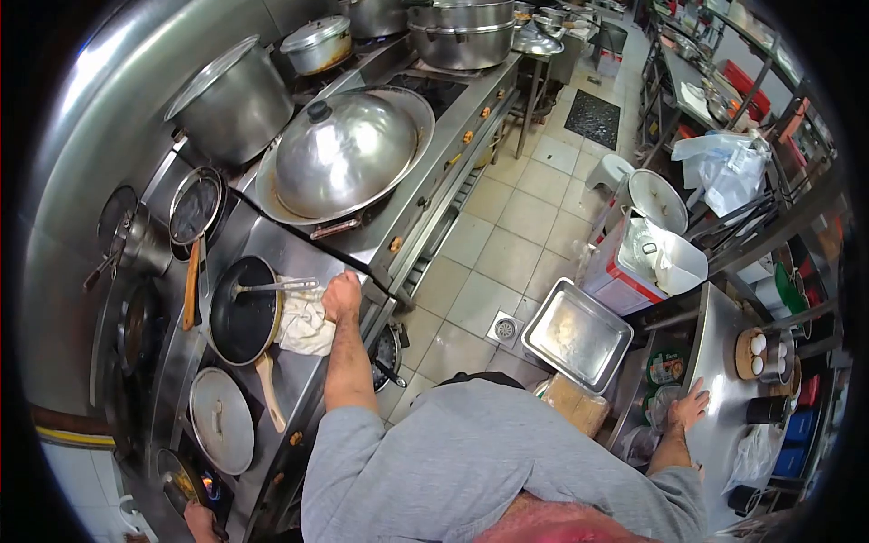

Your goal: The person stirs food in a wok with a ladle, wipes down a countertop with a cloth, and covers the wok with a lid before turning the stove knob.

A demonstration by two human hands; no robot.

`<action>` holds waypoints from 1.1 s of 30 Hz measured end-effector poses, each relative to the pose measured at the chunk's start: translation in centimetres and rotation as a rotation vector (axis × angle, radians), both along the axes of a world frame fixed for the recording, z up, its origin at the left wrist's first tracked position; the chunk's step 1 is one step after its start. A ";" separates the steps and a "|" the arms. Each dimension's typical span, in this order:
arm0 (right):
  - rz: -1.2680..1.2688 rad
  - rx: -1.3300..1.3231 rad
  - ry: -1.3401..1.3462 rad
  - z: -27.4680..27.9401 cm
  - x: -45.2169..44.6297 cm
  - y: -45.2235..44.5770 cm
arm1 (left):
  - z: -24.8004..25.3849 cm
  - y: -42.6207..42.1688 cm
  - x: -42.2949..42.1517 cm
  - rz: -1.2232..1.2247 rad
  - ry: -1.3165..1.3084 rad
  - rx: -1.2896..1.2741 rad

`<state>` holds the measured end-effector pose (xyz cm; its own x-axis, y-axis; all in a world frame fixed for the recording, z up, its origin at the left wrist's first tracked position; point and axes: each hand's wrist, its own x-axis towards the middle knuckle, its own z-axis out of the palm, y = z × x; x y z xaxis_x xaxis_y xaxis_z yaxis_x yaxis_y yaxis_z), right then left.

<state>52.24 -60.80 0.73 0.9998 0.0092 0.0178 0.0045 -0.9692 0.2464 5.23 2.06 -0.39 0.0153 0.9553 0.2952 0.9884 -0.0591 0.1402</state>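
Observation:
My left hand (342, 297) is closed in a fist at the front edge of the steel stove top. It is right beside a crumpled white cloth (306, 324); its palm side is hidden. A metal utensil (279, 285) lies across a black frying pan (243, 312) with a pale handle, one end close to my fist. On the other side, my right hand (688, 407) lies with fingers apart on the edge of a steel counter (720, 362), holding nothing. Near it are a clear plastic container (663, 405) below and a bowl of white eggs (749, 353) on the counter.
Ahead stand a wok under a domed lid (348, 154) and large pots (237, 100). At lower left, another person's hand (201, 523) holds a pan (181, 475) by a lit burner. A steel tray (577, 335) and a red-white tin (625, 267) are between the counters.

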 end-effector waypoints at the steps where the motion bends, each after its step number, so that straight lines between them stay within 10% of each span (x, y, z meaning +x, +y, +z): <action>1: 0.000 -0.001 -0.014 -0.1 0.0 -0.1 | 0.9 -0.2 0.2 0.021 -0.032 -0.118; 33: 0.023 0.007 -0.028 -0.9 0.6 -0.8 | 0.4 0.1 -0.1 0.039 -0.096 -0.122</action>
<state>52.85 -61.63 -0.14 0.9984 0.0321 0.0458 0.0202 -0.9706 0.2398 5.18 2.17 0.02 -0.0454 0.9834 0.1756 0.9713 0.0024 0.2377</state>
